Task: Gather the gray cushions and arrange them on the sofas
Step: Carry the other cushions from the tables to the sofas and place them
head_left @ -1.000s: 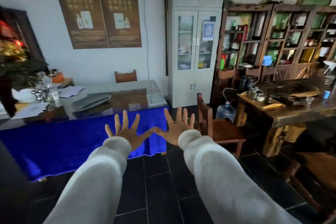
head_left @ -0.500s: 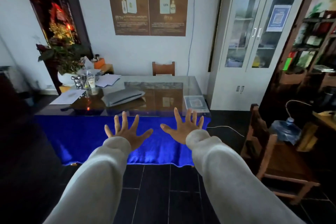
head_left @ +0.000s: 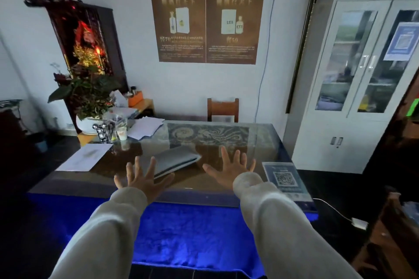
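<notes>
Both arms reach forward over the glass tabletop (head_left: 226,183); the left hand (head_left: 141,180) and right hand (head_left: 233,169) have fingers spread wide, holding nothing. A flat gray cushion (head_left: 175,159) lies on the tabletop between and just beyond the hands, beside loose papers (head_left: 85,157)

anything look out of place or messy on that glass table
Mildly. A flat gray cushion lies askew on the glass table, not on a sofa. Loose papers are strewn at the far left corner. Nothing looks spilled or broken. Both the left hand and right hand are open and empty.
</notes>
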